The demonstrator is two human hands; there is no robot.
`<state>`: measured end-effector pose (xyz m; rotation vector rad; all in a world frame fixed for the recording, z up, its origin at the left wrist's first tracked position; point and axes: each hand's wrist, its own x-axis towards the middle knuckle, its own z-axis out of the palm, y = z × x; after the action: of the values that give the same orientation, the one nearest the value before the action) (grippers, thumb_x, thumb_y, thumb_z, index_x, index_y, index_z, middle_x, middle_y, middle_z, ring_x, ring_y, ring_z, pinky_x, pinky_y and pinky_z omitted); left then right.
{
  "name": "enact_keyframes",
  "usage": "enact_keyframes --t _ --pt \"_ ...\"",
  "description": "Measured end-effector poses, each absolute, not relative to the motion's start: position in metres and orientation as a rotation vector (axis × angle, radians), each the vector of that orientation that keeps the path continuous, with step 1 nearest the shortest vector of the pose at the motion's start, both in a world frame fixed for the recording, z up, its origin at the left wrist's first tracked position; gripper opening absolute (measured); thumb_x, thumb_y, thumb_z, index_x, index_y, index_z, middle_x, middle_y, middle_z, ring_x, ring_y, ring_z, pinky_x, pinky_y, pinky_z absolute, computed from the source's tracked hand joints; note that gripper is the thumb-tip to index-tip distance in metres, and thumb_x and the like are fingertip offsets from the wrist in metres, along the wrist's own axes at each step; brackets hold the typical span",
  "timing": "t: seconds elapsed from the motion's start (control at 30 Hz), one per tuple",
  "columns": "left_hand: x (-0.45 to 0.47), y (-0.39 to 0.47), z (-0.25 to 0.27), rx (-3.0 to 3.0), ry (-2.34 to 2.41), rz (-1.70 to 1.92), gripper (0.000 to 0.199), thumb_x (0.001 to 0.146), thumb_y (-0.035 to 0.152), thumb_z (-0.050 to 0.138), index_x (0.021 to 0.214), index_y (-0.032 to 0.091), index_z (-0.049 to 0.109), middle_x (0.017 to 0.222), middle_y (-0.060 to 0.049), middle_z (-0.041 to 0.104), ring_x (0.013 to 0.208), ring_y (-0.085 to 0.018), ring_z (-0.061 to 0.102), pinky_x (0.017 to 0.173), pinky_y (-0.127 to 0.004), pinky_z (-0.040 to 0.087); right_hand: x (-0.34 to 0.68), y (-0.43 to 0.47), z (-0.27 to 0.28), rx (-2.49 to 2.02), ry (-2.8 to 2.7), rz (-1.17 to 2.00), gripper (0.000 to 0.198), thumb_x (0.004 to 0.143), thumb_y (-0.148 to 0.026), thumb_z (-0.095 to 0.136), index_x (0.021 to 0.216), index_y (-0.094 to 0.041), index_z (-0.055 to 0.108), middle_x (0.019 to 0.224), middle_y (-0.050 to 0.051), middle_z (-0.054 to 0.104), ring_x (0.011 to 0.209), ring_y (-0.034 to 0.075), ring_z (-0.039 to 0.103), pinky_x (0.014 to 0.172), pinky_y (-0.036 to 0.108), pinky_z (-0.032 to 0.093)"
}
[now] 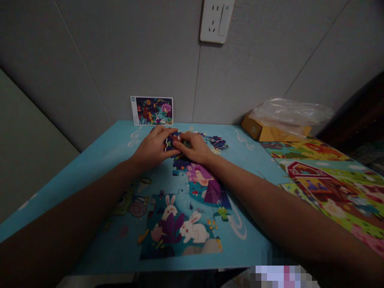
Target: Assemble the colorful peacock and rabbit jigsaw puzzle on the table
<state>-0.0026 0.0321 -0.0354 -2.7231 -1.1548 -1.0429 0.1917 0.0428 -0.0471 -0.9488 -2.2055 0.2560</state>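
Observation:
Dark puzzle pieces with small bright patterns sit between my two hands near the far side of the table. My left hand curls round their left side, thumb and fingers closed on them. From the right, my right hand pinches at the same pieces, its thumb lying over them; some fingertips are hidden. Below the hands lies a partly joined jigsaw puzzle, with two white rabbits at the near end and a pink-and-purple bird farther up. Just beyond my right hand, loose dark puzzle pieces lie in a heap.
A picture card leans on the wall behind the blue table mat. At the back right, a clear plastic bag rests on a yellow box. A colourful farm puzzle covers the right side. A socket is on the wall.

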Motion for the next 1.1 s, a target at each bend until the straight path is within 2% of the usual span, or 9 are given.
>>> enact_keyframes --t 0.13,0.27,0.4,0.53,0.67,0.77,0.9,1.0,1.1 --pt "-0.002 0.032 -0.034 -2.737 -1.217 -1.034 0.058 0.082 0.031 0.072 0.134 0.011 0.057 0.119 -0.012 0.061 0.113 -0.027 0.058 0.102 -0.041 0.047 0.193 0.046 -0.05 -0.979 -2.162 0.305 0.03 0.095 -0.033 0.05 0.07 -0.017 0.058 0.073 0.003 0.06 0.072 0.016 0.052 0.071 0.029 0.035" --pt "0.0 0.032 -0.035 -2.694 -1.367 -1.012 0.052 0.087 0.027 0.062 0.135 0.01 0.057 0.123 -0.013 0.063 0.114 -0.027 0.059 0.104 -0.043 0.046 0.194 0.046 -0.048 -1.177 -2.093 0.167 0.032 0.097 -0.033 0.047 0.074 -0.017 0.062 0.073 0.004 0.062 0.071 0.017 0.054 0.07 0.03 0.035" --pt "-0.002 0.035 -0.036 -2.576 -1.645 -0.854 0.051 0.085 0.025 0.058 0.134 0.01 0.06 0.125 -0.015 0.064 0.115 -0.031 0.06 0.104 -0.043 0.047 0.195 0.044 -0.044 -1.502 -1.921 -0.051 0.034 0.1 -0.033 0.042 0.09 -0.016 0.07 0.087 0.01 0.069 0.088 0.023 0.058 0.082 0.036 0.037" --pt "-0.003 0.035 -0.032 -2.507 -1.838 -0.528 0.05 0.085 0.029 0.057 0.131 0.011 0.064 0.127 -0.018 0.063 0.118 -0.035 0.06 0.103 -0.042 0.047 0.198 0.045 -0.045 -1.809 -1.789 -0.147 0.035 0.097 -0.034 0.046 0.097 -0.014 0.074 0.106 0.017 0.07 0.107 0.033 0.055 0.093 0.048 0.036" --pt "-0.004 0.034 -0.029 -2.48 -1.903 -0.349 0.051 0.085 0.038 0.058 0.129 0.013 0.066 0.127 -0.018 0.063 0.113 -0.035 0.062 0.097 -0.042 0.05 0.201 0.048 -0.051 -1.975 -1.697 -0.202 0.034 0.092 -0.036 0.054 0.103 -0.01 0.074 0.116 0.023 0.064 0.112 0.037 0.051 0.094 0.053 0.035" --pt "-0.007 0.036 -0.029 -2.481 -1.964 -0.33 0.051 0.084 0.041 0.06 0.126 0.013 0.066 0.119 -0.017 0.067 0.106 -0.033 0.065 0.091 -0.04 0.051 0.202 0.048 -0.052 -1.927 -1.684 -0.254 0.035 0.089 -0.033 0.059 0.115 -0.013 0.07 0.119 0.023 0.061 0.114 0.036 0.049 0.096 0.053 0.033" --pt "-0.009 0.038 -0.029 -2.463 -2.031 -0.545 0.041 0.078 0.039 0.069 0.112 0.016 0.065 0.103 -0.013 0.07 0.095 -0.029 0.067 0.082 -0.037 0.053 0.199 0.046 -0.05 -1.631 -1.91 -0.152 0.032 0.094 -0.041 0.055 0.11 -0.019 0.073 0.115 0.015 0.062 0.113 0.032 0.05 0.096 0.047 0.034" --pt "-0.002 0.031 -0.027 -2.448 -2.05 -1.034 0.023 0.08 0.032 0.067 0.099 0.018 0.063 0.096 -0.007 0.07 0.084 -0.023 0.068 0.074 -0.033 0.055 0.196 0.045 -0.05 -1.289 -2.168 -0.032 0.036 0.097 -0.047 0.053 0.108 -0.019 0.073 0.108 0.011 0.065 0.106 0.027 0.053 0.094 0.04 0.035" --pt "0.007 0.023 -0.025 -2.584 -1.948 -1.55 0.021 0.083 0.031 0.062 0.1 0.018 0.062 0.093 -0.004 0.07 0.067 -0.016 0.065 0.059 -0.027 0.055 0.192 0.044 -0.051 -1.007 -2.323 0.043 0.037 0.098 -0.047 0.051 0.103 -0.017 0.071 0.101 0.009 0.067 0.098 0.022 0.055 0.09 0.034 0.036"
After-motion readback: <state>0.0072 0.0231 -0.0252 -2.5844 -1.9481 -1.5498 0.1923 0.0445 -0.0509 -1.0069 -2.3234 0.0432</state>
